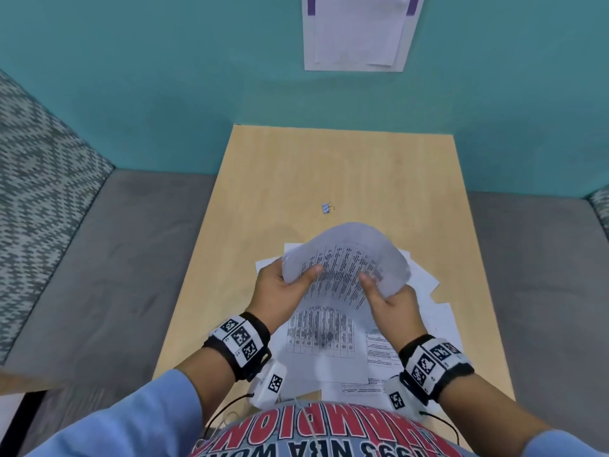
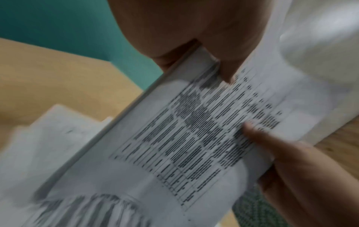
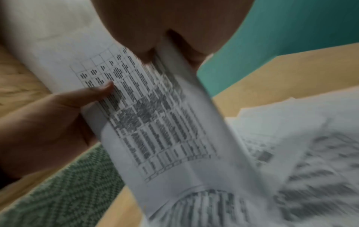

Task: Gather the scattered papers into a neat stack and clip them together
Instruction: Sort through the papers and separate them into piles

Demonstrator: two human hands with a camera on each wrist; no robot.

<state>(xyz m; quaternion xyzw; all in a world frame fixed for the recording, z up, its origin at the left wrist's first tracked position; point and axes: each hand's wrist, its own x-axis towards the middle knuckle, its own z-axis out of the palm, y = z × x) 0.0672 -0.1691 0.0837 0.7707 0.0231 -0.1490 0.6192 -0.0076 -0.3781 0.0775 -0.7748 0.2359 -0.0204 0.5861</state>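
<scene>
Both hands, left hand (image 1: 280,285) and right hand (image 1: 392,300), pinching curled white printed sheets (image 1: 346,262) above, probably, several loose papers (image 1: 428,311) still scattered; small binder clip (image 1: 327,207) untouched on wooden table (image 1: 263,179).

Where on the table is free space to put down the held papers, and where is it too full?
Bare wood lies on the far half of the table, between the wall edge and the binder clip, and in strips along both side edges. The near half is crowded: loose sheets overlap under the left hand, the right hand and the held papers.
</scene>
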